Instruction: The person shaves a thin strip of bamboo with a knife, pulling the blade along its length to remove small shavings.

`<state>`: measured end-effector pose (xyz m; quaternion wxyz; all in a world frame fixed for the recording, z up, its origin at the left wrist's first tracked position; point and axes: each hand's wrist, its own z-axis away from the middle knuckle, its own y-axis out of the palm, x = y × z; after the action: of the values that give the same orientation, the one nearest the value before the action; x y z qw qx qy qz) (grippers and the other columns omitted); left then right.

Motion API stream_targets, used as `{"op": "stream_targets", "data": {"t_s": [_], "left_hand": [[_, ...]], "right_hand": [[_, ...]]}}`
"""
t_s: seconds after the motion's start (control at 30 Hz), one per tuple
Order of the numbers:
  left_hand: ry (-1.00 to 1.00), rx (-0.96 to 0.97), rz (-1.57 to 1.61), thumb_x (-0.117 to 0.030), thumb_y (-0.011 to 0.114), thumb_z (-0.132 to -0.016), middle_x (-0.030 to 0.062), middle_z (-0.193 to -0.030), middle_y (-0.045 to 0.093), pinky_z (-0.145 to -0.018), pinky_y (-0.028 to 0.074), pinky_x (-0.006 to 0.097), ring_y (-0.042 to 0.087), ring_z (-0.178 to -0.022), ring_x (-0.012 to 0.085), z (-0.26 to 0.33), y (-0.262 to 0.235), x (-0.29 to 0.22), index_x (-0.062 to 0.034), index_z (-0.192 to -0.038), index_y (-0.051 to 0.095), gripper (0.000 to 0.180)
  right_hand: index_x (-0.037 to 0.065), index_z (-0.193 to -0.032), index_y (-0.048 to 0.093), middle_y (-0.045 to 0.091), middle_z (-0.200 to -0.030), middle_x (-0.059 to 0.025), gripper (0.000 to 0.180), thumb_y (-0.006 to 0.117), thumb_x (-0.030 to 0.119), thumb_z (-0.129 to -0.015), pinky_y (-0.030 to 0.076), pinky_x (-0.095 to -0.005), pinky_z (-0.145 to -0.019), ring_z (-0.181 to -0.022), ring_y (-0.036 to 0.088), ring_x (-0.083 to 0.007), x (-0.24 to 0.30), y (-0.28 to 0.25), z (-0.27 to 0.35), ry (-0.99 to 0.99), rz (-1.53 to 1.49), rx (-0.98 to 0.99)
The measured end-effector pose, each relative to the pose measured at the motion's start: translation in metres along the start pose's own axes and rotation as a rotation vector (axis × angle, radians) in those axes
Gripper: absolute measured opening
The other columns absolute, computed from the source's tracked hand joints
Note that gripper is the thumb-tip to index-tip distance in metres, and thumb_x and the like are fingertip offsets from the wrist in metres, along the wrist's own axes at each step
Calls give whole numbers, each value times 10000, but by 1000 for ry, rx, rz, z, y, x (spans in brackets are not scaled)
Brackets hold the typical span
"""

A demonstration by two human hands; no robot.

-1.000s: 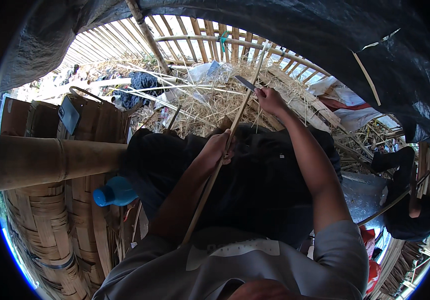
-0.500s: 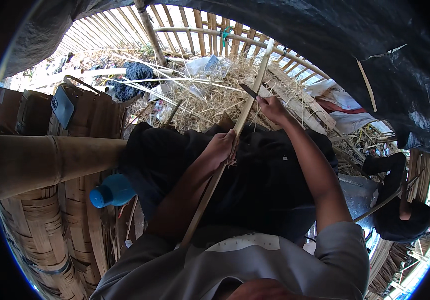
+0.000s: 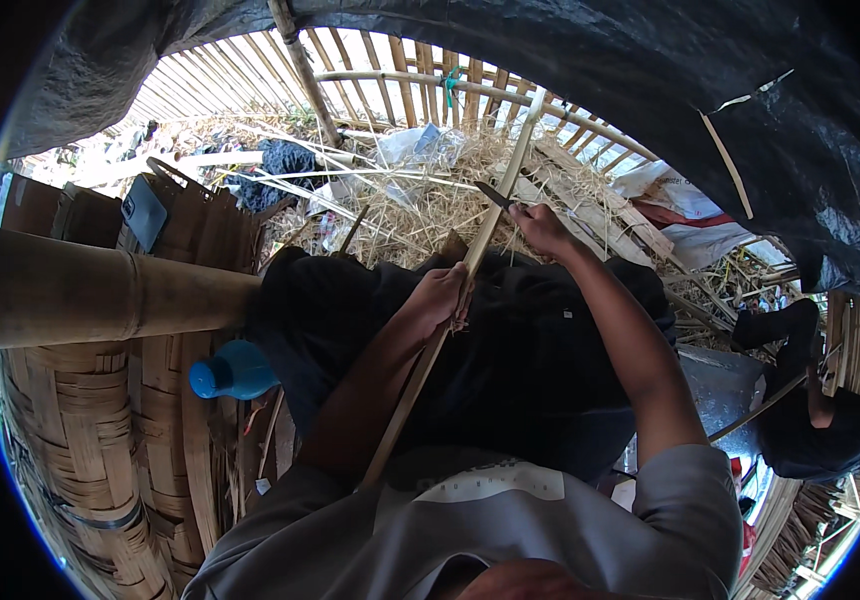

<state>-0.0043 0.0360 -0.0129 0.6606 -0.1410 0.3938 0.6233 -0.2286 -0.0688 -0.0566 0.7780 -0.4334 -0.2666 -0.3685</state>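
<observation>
A long, pale bamboo strip (image 3: 503, 190) slants from my chest across my lap and out over the shavings. Midway along it, my left hand (image 3: 440, 297) is closed round the strip, and a few frayed fibres hang just below the fingers. My right hand (image 3: 542, 230) grips a knife (image 3: 493, 195) by its handle, which the fingers mostly hide. The dark blade lies across the strip, beyond my left hand; whether its edge is cutting in cannot be made out.
A thick bamboo pole (image 3: 120, 297) juts in from the left above woven bamboo panels (image 3: 100, 440). Beside my left thigh lies a blue bottle (image 3: 235, 370). Straw-like shavings (image 3: 420, 215) cover the ground ahead. Another person (image 3: 815, 430) sits at the right with a long strip.
My right hand and the knife have shifted slightly nearer along the strip. The left hand keeps its hold. The whole view has turned a little.
</observation>
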Motion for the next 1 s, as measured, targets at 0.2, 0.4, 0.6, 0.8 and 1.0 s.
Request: {"op": "stream_targets", "data": {"t_s": [0.2,0.4,0.6,0.8,1.0], "left_hand": [[4,-4,-59,-354,338,-1029,49,-498,472,-383,396,292,450,-381,146,2,1,-1,-48,-819,504,407],[-29,6,-3,-363,328,-1031,42,-509,454,-383,362,286,413,-376,145,-5,4,0,-62,-838,493,394],[-31,30,34,-373,325,-1031,37,-513,444,-379,343,285,397,-374,142,-12,3,-3,-65,-834,483,397],[-18,14,11,-380,343,-1025,38,-515,458,-409,408,301,436,-387,147,-19,0,-6,-55,-792,518,437],[-24,-18,8,-402,359,-1018,38,-513,458,-402,406,304,440,-390,142,-23,-4,-8,-57,-798,525,442]], "right_hand": [[89,-652,476,335,-449,40,464,522,453,-936,264,-321,-318,-328,348,-102,0,-2,8,53,-31,41],[49,-669,537,397,-456,17,489,520,458,-937,294,-337,-383,-383,363,-100,-11,-11,-17,-55,49,12],[17,-570,512,480,-505,-54,593,495,486,-934,369,-378,-503,-490,435,-148,0,3,-24,4,77,-165],[-10,-571,519,455,-486,-65,609,480,467,-946,368,-403,-530,-492,429,-163,8,-15,-29,23,167,-139],[-35,-697,605,551,-574,-156,584,462,474,-944,424,-412,-603,-594,531,-204,14,-8,-18,2,200,-171]]}}
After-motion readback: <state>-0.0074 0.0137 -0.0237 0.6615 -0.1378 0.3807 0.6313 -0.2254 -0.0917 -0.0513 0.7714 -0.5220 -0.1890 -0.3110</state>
